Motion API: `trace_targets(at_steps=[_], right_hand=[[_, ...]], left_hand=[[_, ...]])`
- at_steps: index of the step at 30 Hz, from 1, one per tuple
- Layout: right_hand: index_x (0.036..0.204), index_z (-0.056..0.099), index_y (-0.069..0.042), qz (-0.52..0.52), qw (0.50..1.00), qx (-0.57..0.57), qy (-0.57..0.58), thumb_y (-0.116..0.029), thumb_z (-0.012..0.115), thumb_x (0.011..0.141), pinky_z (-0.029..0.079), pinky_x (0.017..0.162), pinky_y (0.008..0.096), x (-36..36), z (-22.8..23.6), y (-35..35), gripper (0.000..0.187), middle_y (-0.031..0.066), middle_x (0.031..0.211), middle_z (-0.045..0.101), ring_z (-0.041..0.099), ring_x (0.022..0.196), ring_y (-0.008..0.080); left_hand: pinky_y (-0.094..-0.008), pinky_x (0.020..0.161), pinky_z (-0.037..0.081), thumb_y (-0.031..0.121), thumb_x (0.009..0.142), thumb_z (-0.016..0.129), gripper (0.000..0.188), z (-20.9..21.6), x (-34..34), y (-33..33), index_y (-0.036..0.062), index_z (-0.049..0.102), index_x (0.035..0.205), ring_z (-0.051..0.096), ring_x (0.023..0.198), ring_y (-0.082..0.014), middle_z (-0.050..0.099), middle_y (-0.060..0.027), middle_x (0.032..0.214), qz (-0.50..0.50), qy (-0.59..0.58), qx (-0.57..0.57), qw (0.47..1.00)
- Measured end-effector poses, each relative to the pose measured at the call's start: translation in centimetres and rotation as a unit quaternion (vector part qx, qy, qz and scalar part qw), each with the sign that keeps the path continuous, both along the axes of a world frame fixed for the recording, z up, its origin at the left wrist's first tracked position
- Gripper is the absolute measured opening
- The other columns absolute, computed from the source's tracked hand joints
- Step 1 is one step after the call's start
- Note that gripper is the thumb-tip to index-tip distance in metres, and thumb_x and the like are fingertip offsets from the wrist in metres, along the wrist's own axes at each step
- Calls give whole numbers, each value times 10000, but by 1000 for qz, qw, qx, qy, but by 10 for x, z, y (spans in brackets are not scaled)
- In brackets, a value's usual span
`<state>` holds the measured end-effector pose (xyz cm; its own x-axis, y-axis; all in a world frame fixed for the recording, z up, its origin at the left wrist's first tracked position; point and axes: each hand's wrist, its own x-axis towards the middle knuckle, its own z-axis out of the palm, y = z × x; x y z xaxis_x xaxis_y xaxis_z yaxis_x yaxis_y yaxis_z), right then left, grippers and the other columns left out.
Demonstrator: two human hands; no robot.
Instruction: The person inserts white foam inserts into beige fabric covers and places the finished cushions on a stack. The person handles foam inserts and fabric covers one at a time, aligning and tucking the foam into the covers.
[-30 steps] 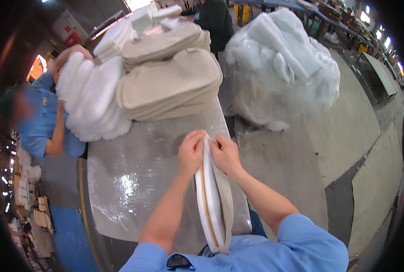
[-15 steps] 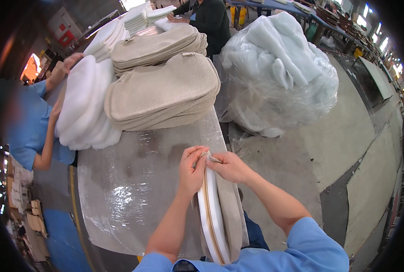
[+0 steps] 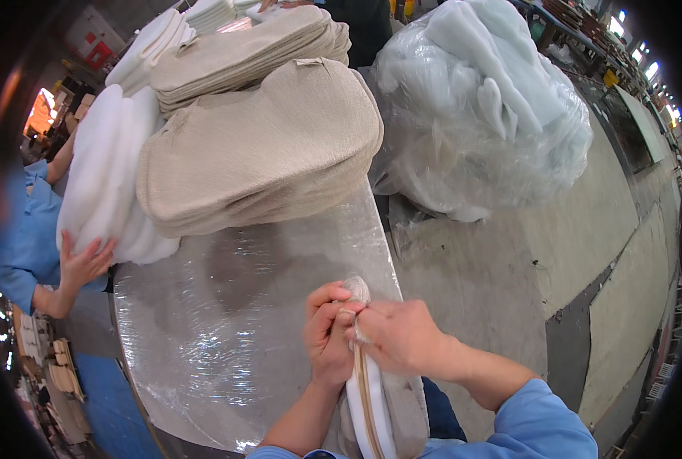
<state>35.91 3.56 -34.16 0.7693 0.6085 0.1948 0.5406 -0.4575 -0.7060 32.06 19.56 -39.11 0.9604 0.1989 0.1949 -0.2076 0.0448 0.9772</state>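
Note:
On its edge near my body stands a beige fabric cushion cover (image 3: 407,422), with white padding (image 3: 358,419) showing beside a tan zipper strip (image 3: 368,405). My left hand (image 3: 330,340) is closed round the cover's far end, its fingertips pinching the fabric. Close against it, my right hand (image 3: 408,336) has its fingers bent in on the same end, where a bit of pale cloth shows between the hands. Whether a zipper pull is between the fingers is hidden.
A plastic-wrapped table (image 3: 180,336) lies under the work. Beyond are stacked beige covers (image 3: 264,145) and white pads (image 3: 100,168), which a co-worker's hand (image 3: 85,264) touches at left. A big clear plastic bag of white padding (image 3: 479,115) stands at right, by floor sheets (image 3: 471,283).
Both my hands have drawn nearer to me with the cover's end, and my right hand has turned over it. The co-worker's hand has come down along the white pads. The view has shifted.

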Motion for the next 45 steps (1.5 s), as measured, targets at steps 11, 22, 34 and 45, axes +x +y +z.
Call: trace_targets(at_steps=[11,22,34,45], right_hand=[[1069,611,-53,20,971,183,152,-336,694,1030,569,713,390,-11,-11,-15,298,61,967,659,694,834,227],[1412,595,-8,-111,500,497,700,-735,329,1092,540,1021,387,-18,-134,56,838,148,1278,687,670,1106,267],[919,745,61,-43,818,407,405,-359,402,1136,513,942,386,34,-67,46,584,191,1018,742,667,990,267],[1086,706,9,-8,876,402,267,-238,500,1076,475,996,387,23,-47,45,322,124,1113,690,624,1080,234]], left_hand=[[-524,1236,299,183,1069,634,167,7,5,20,95,744,980,537,1293,-304,749,-66,1149,-26,-101,83,991],[-500,1119,360,299,1091,596,246,34,-17,10,137,679,926,538,1104,-216,718,-29,1052,-1,-98,188,977],[-426,968,400,270,1078,641,210,18,-17,8,117,726,961,548,986,-204,763,-38,1088,14,-127,109,986],[-433,948,411,257,1073,648,195,15,-18,17,111,726,969,544,973,-213,763,-49,1081,18,-130,91,987]])
